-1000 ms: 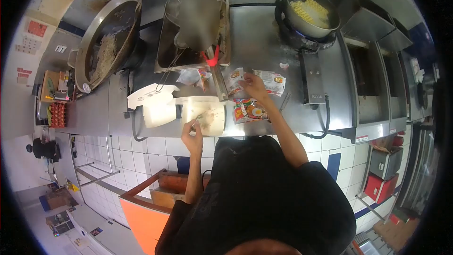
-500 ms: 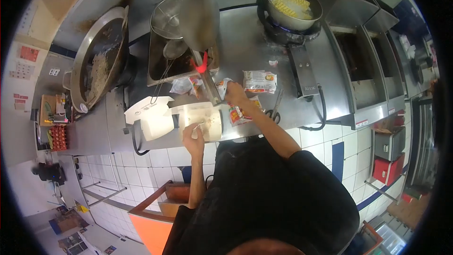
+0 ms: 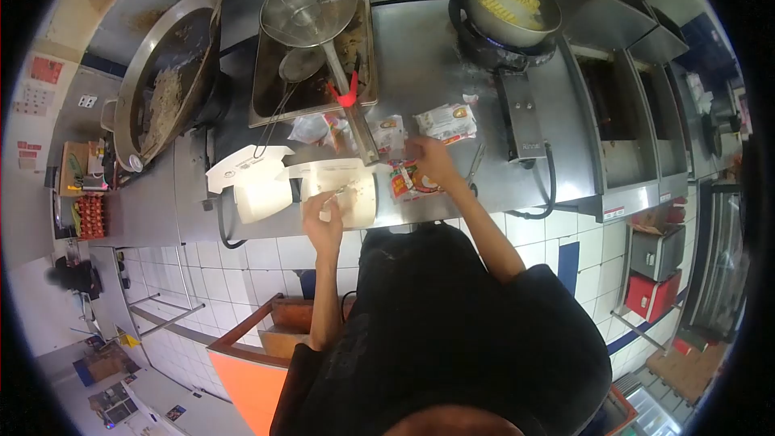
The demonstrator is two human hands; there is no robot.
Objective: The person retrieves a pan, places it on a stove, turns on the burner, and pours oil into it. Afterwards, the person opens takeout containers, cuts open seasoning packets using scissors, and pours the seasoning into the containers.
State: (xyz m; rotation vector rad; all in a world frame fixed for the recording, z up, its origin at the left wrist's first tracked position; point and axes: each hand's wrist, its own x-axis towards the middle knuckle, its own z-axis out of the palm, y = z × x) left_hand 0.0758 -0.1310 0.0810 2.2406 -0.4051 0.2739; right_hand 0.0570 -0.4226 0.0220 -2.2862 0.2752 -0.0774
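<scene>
Over an open paper box (image 3: pixel 363 203) my left hand (image 3: pixel 324 222) is closed in a pinch on something small I cannot make out. Seasoning-like bits lie in that box. My right hand (image 3: pixel 428 157) has its fingers bent at a noodle packet (image 3: pixel 391 136), just above a red printed packet (image 3: pixel 413 181); whether it holds anything is unclear. Another white packet (image 3: pixel 446 123) lies behind it. A second paper box (image 3: pixel 260 194) stands open at the left. Scissors (image 3: pixel 476 165) lie partly hidden beyond my right forearm.
A pot (image 3: pixel 515 8) with noodles sits on a burner at the back right. A strainer (image 3: pixel 309 10) with a red-tied handle rests over a metal tray (image 3: pixel 367 48). At the left is a large wok (image 3: pixel 129 89). A person stands far left.
My right hand moved left toward the packets, then slightly back right. My left hand stays over the box. The camera view shifted, and the strainer shows more clearly.
</scene>
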